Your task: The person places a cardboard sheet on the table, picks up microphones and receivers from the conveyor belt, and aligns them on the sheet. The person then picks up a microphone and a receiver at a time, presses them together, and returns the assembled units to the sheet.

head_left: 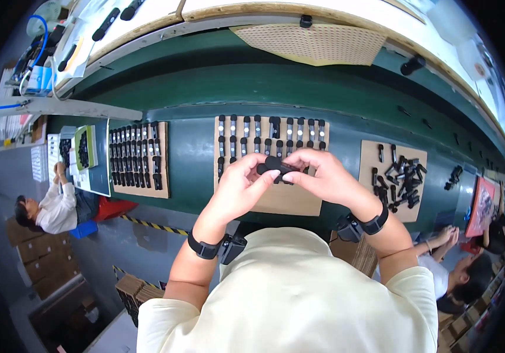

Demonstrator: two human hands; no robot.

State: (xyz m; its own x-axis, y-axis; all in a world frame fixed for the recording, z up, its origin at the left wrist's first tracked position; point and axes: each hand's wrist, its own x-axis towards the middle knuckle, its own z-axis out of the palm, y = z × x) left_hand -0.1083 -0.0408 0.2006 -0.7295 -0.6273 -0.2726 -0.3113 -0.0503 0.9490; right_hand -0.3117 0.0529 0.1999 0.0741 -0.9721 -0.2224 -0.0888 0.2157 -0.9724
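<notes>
In front of my chest, over the middle cardboard sheet [291, 203], both hands meet at a small black microphone [273, 163] with a rounded head. My left hand [242, 183] closes on its left side, thumb and fingers pressed against it. From the other side my right hand [321, 178] pinches its dark body. My fingers cover part of it, so I cannot tell whether a second black piece is among them. Rows of similar microphones [257, 127], dark-headed with grey bodies, lie on the sheet just beyond my hands.
At left, another cardboard sheet [163, 162] bears tight rows of microphones. The right-hand sheet [370, 154] holds a loose heap of microphones [405, 181]. All lie on a green conveyor belt [196, 203]. Co-workers sit at left [58, 209] and right [440, 270]. A perforated yellowish board [317, 44] hangs at the far shelf.
</notes>
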